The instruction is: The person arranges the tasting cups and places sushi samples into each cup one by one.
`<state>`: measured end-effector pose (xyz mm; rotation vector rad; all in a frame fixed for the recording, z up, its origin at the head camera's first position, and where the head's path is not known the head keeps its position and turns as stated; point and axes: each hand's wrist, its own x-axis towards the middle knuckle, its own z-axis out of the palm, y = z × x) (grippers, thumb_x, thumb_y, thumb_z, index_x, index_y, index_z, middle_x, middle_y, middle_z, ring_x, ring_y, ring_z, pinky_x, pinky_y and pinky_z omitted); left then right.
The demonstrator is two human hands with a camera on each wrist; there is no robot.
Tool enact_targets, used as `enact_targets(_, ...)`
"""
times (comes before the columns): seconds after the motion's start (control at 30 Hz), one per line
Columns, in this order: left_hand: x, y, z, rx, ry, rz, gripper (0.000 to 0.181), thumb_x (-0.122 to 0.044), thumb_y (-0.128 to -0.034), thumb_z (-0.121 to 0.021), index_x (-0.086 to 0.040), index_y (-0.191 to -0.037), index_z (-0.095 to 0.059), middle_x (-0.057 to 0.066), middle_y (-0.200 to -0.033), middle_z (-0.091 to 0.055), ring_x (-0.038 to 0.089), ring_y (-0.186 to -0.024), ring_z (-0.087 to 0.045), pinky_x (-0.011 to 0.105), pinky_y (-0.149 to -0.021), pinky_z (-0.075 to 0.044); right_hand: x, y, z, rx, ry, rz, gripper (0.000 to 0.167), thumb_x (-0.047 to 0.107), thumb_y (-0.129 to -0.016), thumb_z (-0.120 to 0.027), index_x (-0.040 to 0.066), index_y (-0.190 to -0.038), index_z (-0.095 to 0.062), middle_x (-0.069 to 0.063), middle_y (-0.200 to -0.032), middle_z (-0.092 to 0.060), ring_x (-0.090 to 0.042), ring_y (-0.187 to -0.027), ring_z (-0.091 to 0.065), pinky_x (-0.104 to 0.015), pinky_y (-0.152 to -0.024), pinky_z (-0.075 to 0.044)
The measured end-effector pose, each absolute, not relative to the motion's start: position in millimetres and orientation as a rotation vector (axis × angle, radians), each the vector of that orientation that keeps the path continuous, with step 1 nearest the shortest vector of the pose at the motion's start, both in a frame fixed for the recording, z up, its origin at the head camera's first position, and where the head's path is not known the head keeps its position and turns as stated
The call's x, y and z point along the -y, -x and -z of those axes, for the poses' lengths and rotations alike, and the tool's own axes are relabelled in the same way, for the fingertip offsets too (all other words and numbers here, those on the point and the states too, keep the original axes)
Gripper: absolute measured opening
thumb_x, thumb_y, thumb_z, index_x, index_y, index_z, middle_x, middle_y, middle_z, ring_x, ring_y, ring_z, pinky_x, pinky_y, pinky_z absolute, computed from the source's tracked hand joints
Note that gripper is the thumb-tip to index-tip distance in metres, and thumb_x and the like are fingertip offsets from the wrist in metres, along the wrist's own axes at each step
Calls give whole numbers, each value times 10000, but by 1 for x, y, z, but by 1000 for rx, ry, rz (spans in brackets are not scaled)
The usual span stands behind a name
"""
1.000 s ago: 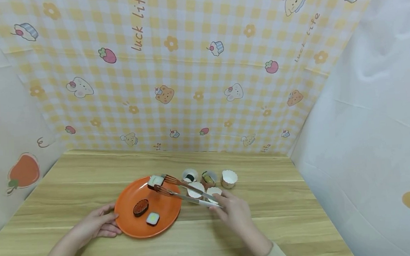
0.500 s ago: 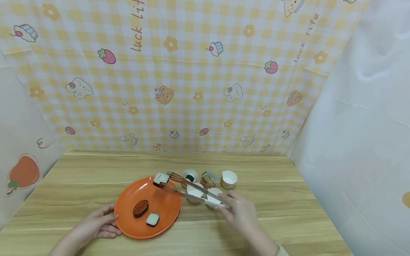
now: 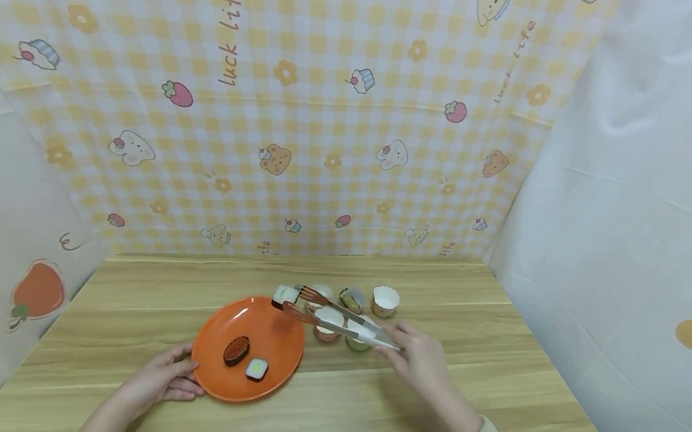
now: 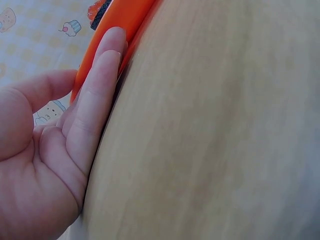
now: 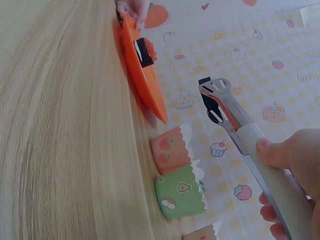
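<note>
My left hand point(image 3: 177, 373) pinches the near-left rim of an orange plate point(image 3: 210, 330), thumb on top and fingers along its underside in the left wrist view. A red-topped sushi piece point(image 3: 236, 350) and a small square sushi roll with a yellow centre point(image 3: 257, 369) lie on it. My right hand point(image 3: 420, 357) grips metal tongs point(image 5: 240, 132) by their handles. Between the tong tips is a white-topped sushi piece with a dark band point(image 3: 284, 296), held above the plate's far-right rim. Seen from the right wrist, this piece hangs in the air, clear of the plate.
Several paper cups stand right of the plate: a white-lined one point(image 3: 385, 300), one holding a dark and yellow-green piece point(image 3: 351, 300), a pink one point(image 5: 171, 150) and a green one point(image 5: 181, 192). Behind the wooden table point(image 3: 166, 283) hangs a checked cloth point(image 3: 316, 112).
My right hand has moved rightward with the tongs, carrying the sushi piece from over the plate toward the cups. The left hand and plate have stayed in place.
</note>
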<state>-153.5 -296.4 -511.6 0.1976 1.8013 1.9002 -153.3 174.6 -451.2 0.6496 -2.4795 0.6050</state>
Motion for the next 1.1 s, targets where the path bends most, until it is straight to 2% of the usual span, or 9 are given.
enact_targets(0.43, 296, 153, 510, -1819, -174, -1892, 743, -157, -1008, -468, 200, -1397, 56, 178, -928, -664, 308, -842, -680, 428, -770, -567, -192, 151, 447, 2459, -629, -635, 320, 211, -746, -821, 70, -1022, -740, 21, -832, -661, 56, -539, -448, -113, -422, -381)
enact_targets(0.67, 296, 153, 511, -1819, -166, -1895, 750, -162, -1005, -477, 199, -1398, 50, 180, -926, -663, 313, -842, -679, 434, -770, -566, -199, 149, 449, 2459, -573, -600, 340, 255, -747, -822, 94, -1036, -744, 39, -858, -662, 46, -569, -469, -130, -456, -392)
enact_targets(0.97, 298, 155, 515, -1790, -159, -1906, 738, -156, -1008, -471, 194, -1397, 49, 170, -918, -669, 294, -827, -685, 420, -756, -573, -211, 146, 450, 2449, -536, -632, 361, 189, -704, -852, 20, -1001, -736, 9, -861, -661, 6, -597, -526, -135, -488, -447)
enact_targets(1.1, 298, 155, 515, -1780, -175, -1913, 739, -155, -1009, -469, 194, -1394, 57, 172, -919, -669, 292, -826, -685, 417, -752, -574, -216, 146, 451, 2435, -528, -632, 366, 157, -685, -868, 19, -999, -738, 15, -851, -659, 14, -589, -515, -140, -480, -441)
